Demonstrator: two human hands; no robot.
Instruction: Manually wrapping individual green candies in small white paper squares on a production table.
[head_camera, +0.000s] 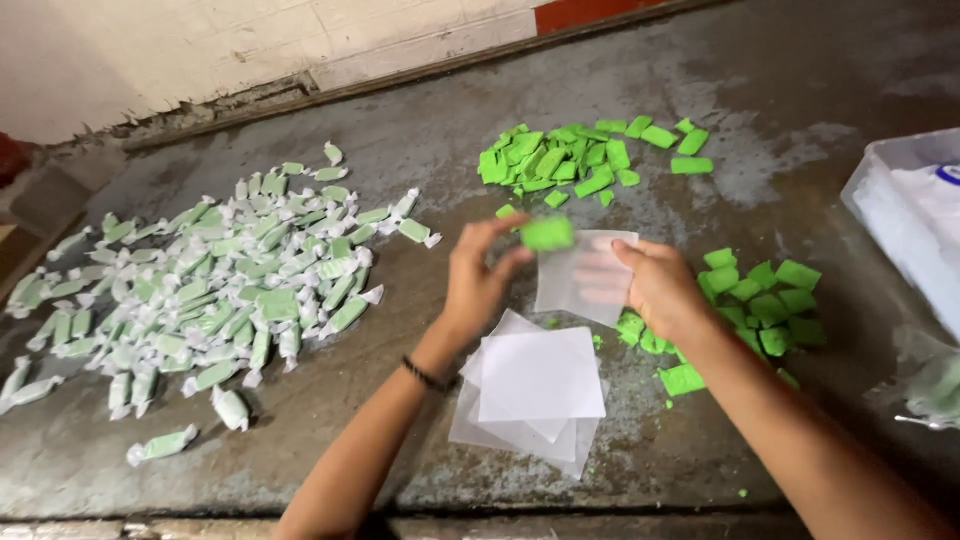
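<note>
hands: both up over the middle of the table, close together, pretty much meeting at one wrapper sheet
left hand (478, 280): fingers pinched narrow around a green candy piece (547, 233), thumb under it and fingertips on top. thin dark band on the wrist
right hand (655, 288): holding a clear wrapper sheet (580, 275) by its right edge, fingers behind it so they show through blurry
green candy piece: sits at the top left corner of that sheet, touching or just over it, can't tell which
wrapper stack (538, 388): loose pile of clear and whitish squares lying flat on the table, just near of the hands, fanned out a bit
wrapped candies (210, 290): big heap on the left, green with white twisted ends, a few strays rolled off toward the near edge
far green pile (580, 160): unwrapped green blocks, far of the hands, well apart from the wrapped heap
right green pile (760, 300): more unwrapped blocks just right of the right hand, partly hidden behind the wrist, green crumbs scattered about
table (400, 470): worn grey metal-looking top, scuffed and stained
plastic tub (905, 215): clear-ish container at the right edge, cut off by the frame
wall (200, 45): pale painted, along the far side
</note>
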